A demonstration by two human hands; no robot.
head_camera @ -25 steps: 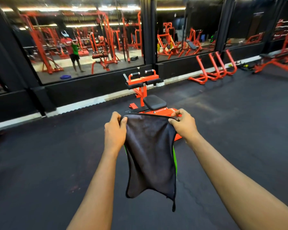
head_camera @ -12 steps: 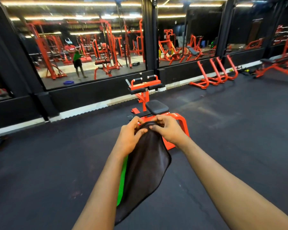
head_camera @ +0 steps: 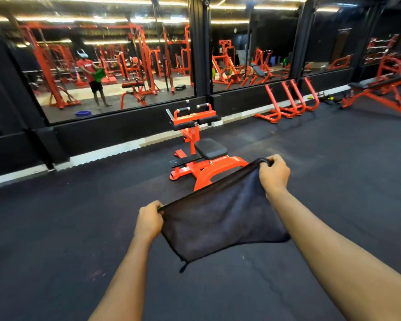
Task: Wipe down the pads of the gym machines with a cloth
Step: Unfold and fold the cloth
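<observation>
At the centre of the frame, the curled fingers (head_camera: 270, 161) of the right hand (head_camera: 274, 174) bunched one top corner of the dark cloth (head_camera: 220, 221); the left hand (head_camera: 148, 220), lower and further left, pinched the other, so the cloth hung stretched between them above the floor (head_camera: 56, 239). Beyond it, mid-frame, stood the orange machine (head_camera: 218, 169) with its black seat pad (head_camera: 210, 148), untouched by the cloth. A slack pinch could drop the cloth, and floor dirt might then smear the pad.
</observation>
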